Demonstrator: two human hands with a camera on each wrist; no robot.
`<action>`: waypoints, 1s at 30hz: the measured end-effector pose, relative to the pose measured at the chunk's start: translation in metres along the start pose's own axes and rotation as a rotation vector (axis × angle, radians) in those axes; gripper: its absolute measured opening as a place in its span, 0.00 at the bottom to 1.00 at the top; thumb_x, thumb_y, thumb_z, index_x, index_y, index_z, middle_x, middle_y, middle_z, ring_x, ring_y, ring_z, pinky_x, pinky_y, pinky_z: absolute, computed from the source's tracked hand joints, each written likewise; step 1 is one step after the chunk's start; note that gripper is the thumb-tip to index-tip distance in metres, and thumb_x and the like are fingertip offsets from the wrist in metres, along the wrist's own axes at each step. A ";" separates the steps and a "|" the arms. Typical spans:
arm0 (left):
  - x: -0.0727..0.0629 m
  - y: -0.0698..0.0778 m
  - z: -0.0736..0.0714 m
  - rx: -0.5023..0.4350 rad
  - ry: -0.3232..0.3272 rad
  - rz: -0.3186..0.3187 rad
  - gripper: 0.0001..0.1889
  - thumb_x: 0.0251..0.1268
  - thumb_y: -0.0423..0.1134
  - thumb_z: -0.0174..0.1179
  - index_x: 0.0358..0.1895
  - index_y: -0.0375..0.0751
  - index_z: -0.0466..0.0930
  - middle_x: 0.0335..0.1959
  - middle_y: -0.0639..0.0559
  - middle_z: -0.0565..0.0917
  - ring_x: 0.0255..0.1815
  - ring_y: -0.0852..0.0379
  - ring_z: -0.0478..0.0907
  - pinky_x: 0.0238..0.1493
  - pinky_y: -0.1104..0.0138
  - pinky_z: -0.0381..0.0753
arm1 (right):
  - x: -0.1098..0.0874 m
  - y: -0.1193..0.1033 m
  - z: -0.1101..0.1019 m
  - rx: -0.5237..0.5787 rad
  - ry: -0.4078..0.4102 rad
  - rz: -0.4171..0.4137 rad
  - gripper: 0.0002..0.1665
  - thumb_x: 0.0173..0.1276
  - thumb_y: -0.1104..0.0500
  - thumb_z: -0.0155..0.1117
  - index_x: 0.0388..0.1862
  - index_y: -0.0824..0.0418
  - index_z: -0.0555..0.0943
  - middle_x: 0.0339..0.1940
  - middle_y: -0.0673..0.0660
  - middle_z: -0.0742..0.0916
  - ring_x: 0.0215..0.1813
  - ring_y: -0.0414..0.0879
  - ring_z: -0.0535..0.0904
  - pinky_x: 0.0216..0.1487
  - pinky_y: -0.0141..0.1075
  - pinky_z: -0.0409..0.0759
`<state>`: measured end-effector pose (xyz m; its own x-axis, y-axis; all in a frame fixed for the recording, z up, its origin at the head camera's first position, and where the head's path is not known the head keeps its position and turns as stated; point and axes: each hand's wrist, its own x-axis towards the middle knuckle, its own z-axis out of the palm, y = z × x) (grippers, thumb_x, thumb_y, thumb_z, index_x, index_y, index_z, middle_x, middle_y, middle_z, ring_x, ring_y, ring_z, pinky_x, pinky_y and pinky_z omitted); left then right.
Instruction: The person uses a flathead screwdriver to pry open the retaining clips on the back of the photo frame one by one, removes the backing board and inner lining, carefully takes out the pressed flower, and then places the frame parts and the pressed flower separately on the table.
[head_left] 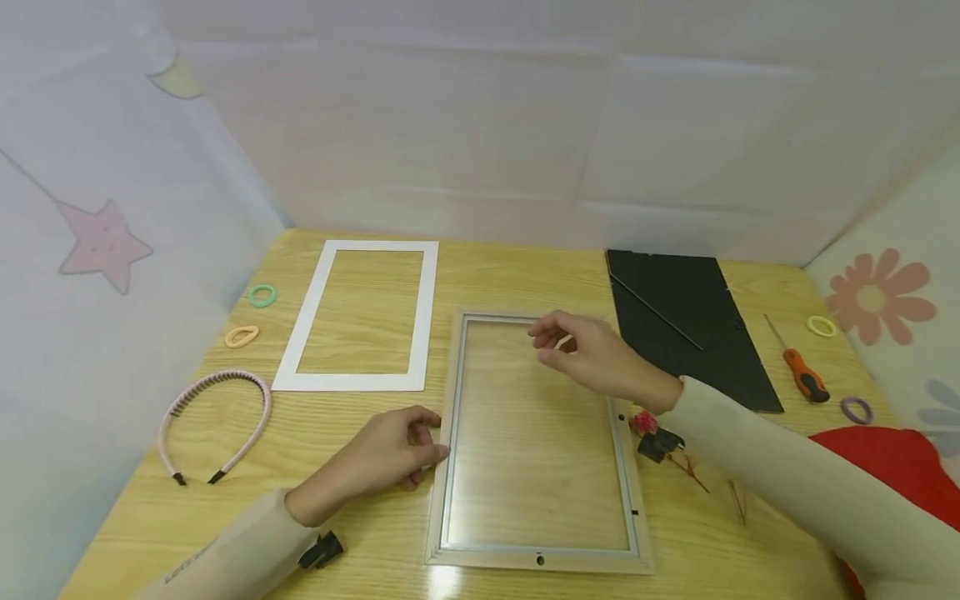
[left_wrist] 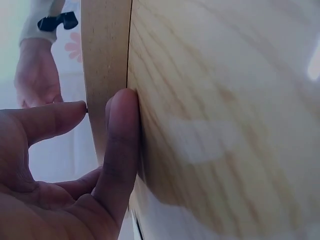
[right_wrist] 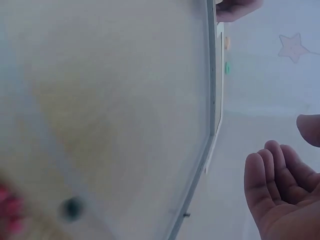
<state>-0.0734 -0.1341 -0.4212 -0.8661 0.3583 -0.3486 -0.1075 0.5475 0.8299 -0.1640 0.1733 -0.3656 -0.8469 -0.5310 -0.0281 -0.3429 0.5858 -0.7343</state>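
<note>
A wooden picture frame (head_left: 641, 546) with a clear pane (head_left: 536, 450) lies on the table in front of me. My left hand (head_left: 386, 450) is at its left side, fingertips touching the outer edge. In the left wrist view, one fingertip (left_wrist: 82, 109) meets the wooden side (left_wrist: 107, 55) and another reaches down where wood meets tabletop. Over the upper right part of the pane hovers my right hand (head_left: 588, 350), fingers loosely bent and holding nothing. The right wrist view shows that hand (right_wrist: 285, 190) apart from the frame (right_wrist: 212, 90).
A white mat border (head_left: 348, 382) lies left of the frame, near a pink headband (head_left: 262, 417). At right are a black backing board (head_left: 675, 292) with a thin rod (head_left: 652, 308), a screwdriver (head_left: 806, 375), a dried red flower (head_left: 643, 422) and hair ties (head_left: 857, 410).
</note>
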 end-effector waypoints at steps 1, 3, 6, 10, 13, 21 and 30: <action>0.000 0.000 0.001 -0.001 0.001 -0.001 0.28 0.66 0.42 0.67 0.63 0.28 0.73 0.33 0.47 0.82 0.24 0.55 0.82 0.23 0.65 0.87 | -0.008 0.005 -0.003 0.008 0.010 0.019 0.16 0.76 0.55 0.62 0.61 0.53 0.78 0.52 0.54 0.86 0.52 0.43 0.81 0.57 0.43 0.83; 0.000 0.001 0.002 -0.009 0.007 -0.004 0.29 0.66 0.42 0.67 0.64 0.28 0.73 0.34 0.47 0.82 0.25 0.55 0.82 0.23 0.65 0.87 | -0.024 0.013 -0.009 0.014 0.032 0.056 0.17 0.75 0.56 0.63 0.61 0.53 0.78 0.53 0.56 0.85 0.53 0.44 0.80 0.57 0.44 0.83; 0.000 0.002 0.003 -0.029 0.017 -0.016 0.30 0.65 0.41 0.68 0.65 0.27 0.72 0.36 0.47 0.82 0.25 0.55 0.82 0.24 0.65 0.87 | -0.045 0.024 -0.016 -0.016 0.066 0.101 0.18 0.74 0.58 0.65 0.61 0.54 0.78 0.52 0.57 0.86 0.51 0.43 0.81 0.55 0.39 0.84; 0.000 0.002 0.006 -0.039 0.026 -0.019 0.29 0.65 0.41 0.68 0.64 0.28 0.73 0.36 0.47 0.82 0.25 0.56 0.82 0.25 0.66 0.87 | -0.074 0.036 -0.021 -0.086 0.080 0.169 0.16 0.72 0.60 0.67 0.56 0.57 0.80 0.44 0.54 0.86 0.42 0.41 0.81 0.41 0.29 0.83; -0.002 0.001 0.007 -0.008 0.032 -0.009 0.27 0.65 0.42 0.68 0.62 0.27 0.75 0.33 0.48 0.82 0.23 0.56 0.82 0.24 0.67 0.86 | -0.093 0.043 -0.020 -0.102 0.048 0.239 0.11 0.70 0.58 0.68 0.50 0.57 0.82 0.38 0.51 0.86 0.35 0.40 0.81 0.31 0.29 0.80; -0.010 0.003 0.009 0.149 0.068 0.039 0.26 0.64 0.46 0.68 0.58 0.29 0.80 0.27 0.56 0.83 0.19 0.63 0.76 0.24 0.72 0.77 | -0.131 0.056 -0.002 -0.016 -0.074 0.413 0.09 0.68 0.52 0.70 0.39 0.55 0.84 0.26 0.50 0.85 0.25 0.43 0.82 0.22 0.34 0.84; -0.029 0.008 0.025 0.241 0.129 0.042 0.35 0.53 0.48 0.76 0.62 0.30 0.78 0.43 0.51 0.82 0.32 0.61 0.73 0.34 0.73 0.75 | -0.158 0.050 0.023 0.022 -0.137 0.398 0.17 0.67 0.45 0.71 0.36 0.57 0.82 0.24 0.47 0.85 0.22 0.38 0.80 0.19 0.32 0.80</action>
<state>-0.0367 -0.1214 -0.4154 -0.9241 0.2936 -0.2445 0.0359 0.7038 0.7095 -0.0380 0.2725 -0.4135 -0.8492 -0.3429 -0.4015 0.0104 0.7493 -0.6621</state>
